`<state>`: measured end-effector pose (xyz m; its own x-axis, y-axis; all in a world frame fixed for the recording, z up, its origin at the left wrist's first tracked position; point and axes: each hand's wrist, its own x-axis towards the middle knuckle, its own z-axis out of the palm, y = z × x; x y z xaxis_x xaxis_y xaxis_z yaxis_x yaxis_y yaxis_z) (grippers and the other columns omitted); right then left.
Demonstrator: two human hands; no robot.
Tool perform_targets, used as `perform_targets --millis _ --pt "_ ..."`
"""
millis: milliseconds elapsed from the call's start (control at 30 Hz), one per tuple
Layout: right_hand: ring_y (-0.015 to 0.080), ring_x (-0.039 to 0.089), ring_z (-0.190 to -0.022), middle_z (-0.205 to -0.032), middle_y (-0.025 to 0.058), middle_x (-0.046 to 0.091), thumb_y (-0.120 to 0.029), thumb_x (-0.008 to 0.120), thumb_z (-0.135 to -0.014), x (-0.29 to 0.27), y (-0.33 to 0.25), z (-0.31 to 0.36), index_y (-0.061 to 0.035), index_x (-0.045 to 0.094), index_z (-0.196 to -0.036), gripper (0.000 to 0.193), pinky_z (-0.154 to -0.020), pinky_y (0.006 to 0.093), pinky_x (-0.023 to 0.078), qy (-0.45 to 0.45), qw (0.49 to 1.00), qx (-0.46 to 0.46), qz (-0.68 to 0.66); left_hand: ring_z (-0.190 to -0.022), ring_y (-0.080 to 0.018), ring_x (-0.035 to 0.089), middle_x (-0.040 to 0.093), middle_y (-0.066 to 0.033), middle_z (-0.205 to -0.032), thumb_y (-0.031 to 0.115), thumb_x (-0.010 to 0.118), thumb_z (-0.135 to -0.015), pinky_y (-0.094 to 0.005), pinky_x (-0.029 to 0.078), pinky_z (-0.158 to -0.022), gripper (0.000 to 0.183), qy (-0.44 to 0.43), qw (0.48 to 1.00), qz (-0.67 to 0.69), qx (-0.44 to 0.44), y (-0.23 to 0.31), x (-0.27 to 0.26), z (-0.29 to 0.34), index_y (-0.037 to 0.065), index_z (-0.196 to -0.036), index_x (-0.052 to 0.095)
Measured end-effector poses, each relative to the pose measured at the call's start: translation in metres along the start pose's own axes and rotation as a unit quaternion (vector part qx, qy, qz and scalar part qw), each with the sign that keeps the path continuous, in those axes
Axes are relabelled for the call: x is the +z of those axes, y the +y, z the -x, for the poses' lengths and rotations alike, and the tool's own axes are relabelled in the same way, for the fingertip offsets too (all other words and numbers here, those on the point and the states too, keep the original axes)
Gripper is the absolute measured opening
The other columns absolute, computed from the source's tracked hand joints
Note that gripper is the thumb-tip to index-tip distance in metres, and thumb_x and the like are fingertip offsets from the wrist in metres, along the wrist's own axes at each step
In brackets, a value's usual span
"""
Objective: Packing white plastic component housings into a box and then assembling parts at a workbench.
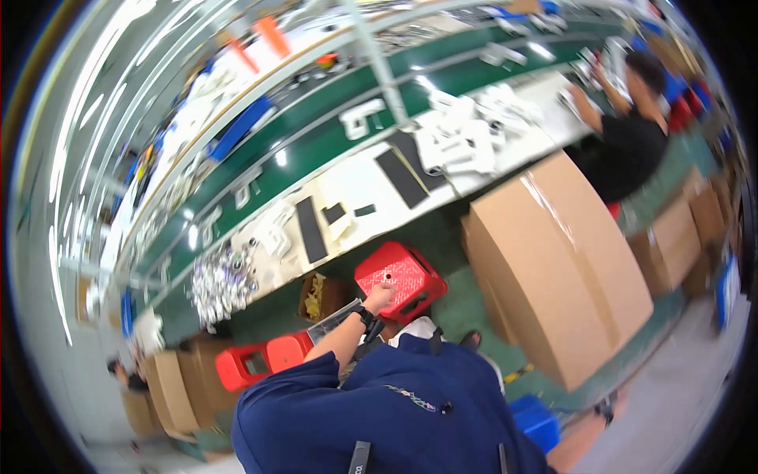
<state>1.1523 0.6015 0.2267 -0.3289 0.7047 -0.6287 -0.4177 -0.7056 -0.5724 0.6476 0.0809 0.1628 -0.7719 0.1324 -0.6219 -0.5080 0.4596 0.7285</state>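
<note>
A red plastic stool (407, 283) with a small hole in its seat stands in front of the workbench. My left hand (380, 296) is closed at the near edge of this seat, its fingers curled close to the hole. Dark bands circle my left wrist. Far out to the lower right, my right hand (619, 400) is smeared and small, with a dark band at its wrist. Whether its fingers hold anything cannot be made out. The nearest thing to that arm is a blue bin (535, 423).
A large cardboard box (557, 268) stands to the right. More red stools (288, 351) are at the left. The workbench (355, 178) carries white plastic parts (466, 134), black strips (311, 229) and a pile of small parts (223, 284). A co-worker (632, 130) sits at the far right.
</note>
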Motion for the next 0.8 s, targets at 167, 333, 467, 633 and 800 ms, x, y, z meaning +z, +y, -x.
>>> perform_targets --millis 167,333,467,633,800 --pt "0.016 0.055 -0.09 -0.103 0.0028 0.06 -0.024 0.057 -0.095 -0.08 -0.038 -0.037 -0.0041 0.059 -0.12 0.032 -0.079 0.0296 0.044 0.064 0.982 -0.164 0.062 -0.059 -0.0121 0.055 0.06 -0.0013 -0.069 0.02 0.06 -0.089 -0.0277 0.045 -0.051 0.016 0.04 0.991 0.015 0.123 0.073 -0.086 -0.059 0.005 -0.093 0.067" --pt "0.0112 0.054 -0.082 -0.094 -0.0018 0.06 -0.023 0.059 -0.095 0.112 0.059 -0.025 -0.0054 0.058 -0.12 0.031 -0.071 0.0254 0.044 -0.043 0.968 -0.168 0.18 -0.088 -0.0207 0.066 0.07 -0.0126 -0.094 0.021 0.066 -0.087 -0.032 0.052 -0.079 0.027 0.2 0.915 -0.042 0.347 0.242 -0.203 -0.165 -0.002 -0.101 0.065" --pt "0.0113 0.058 -0.079 -0.092 0.0033 0.062 -0.025 0.057 -0.097 0.291 0.153 0.026 -0.003 0.058 -0.118 0.03 -0.069 0.0249 0.047 -0.116 0.907 -0.175 0.366 -0.095 -0.0298 0.063 0.066 -0.0151 -0.098 0.018 0.069 -0.08 -0.0391 0.05 -0.086 0.027 0.257 0.79 -0.096 0.548 0.429 -0.238 -0.209 0.003 -0.101 0.064" --pt "0.0133 0.061 -0.08 -0.09 0.0074 0.065 -0.021 0.056 -0.097 0.441 0.214 0.07 0.0028 0.061 -0.112 0.028 -0.073 0.0263 0.05 -0.179 0.773 -0.228 0.564 -0.117 -0.0375 0.049 0.059 -0.0209 -0.117 0.036 0.075 -0.075 -0.0474 0.037 -0.102 0.055 0.306 0.634 -0.281 0.652 0.637 -0.257 -0.319 0.007 -0.119 0.06" --pt "0.0154 0.064 -0.092 -0.092 0.0082 0.068 -0.017 0.055 -0.097 0.534 0.229 0.082 0.0027 0.063 -0.108 0.024 -0.082 0.0292 0.049 -0.193 0.708 -0.285 0.616 -0.131 -0.0381 0.042 0.048 -0.0262 -0.136 0.067 0.06 -0.079 -0.0482 0.033 -0.108 0.086 0.284 0.587 -0.486 0.582 0.758 -0.279 -0.454 0.007 -0.139 0.045"
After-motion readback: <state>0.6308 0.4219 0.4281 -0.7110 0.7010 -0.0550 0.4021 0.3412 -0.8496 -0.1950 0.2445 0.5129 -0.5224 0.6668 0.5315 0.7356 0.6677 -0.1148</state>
